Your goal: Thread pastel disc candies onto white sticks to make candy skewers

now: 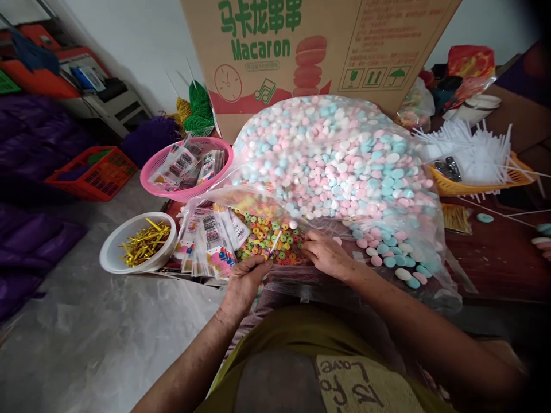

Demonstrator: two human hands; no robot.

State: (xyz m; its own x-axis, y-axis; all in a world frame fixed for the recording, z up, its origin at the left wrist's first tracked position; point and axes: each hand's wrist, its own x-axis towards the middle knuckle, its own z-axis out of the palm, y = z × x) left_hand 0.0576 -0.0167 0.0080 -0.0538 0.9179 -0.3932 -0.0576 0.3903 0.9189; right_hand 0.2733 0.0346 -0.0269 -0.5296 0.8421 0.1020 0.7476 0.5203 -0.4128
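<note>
My left hand (pixel 248 282) is closed in front of the ring candies, thumb and fingers pinched around a short white stick (pixel 276 241) that points up and to the right. Something small and coloured shows at the stick's lower end, mostly covered by the fingers. At the right edge of the colourful ring candies (pixel 262 232) is my right hand (pixel 326 252), its fingers bent and drawn together; whatever they hold is hidden. Printed clear wrappers (pixel 210 238) lie fanned out left of the rings. Behind both hands spreads a large clear bag of pink, white and blue candies (pixel 340 160).
A white bowl of gold twist ties (pixel 169 221) and a pink basket (pixel 148 182) of wrappers stand at left. White sticks fill a yellow basket (pixel 508 182) at right. A cardboard box (pixel 267 86) rises behind the bag. Loose candies (pixel 390 252) lie right of my right hand.
</note>
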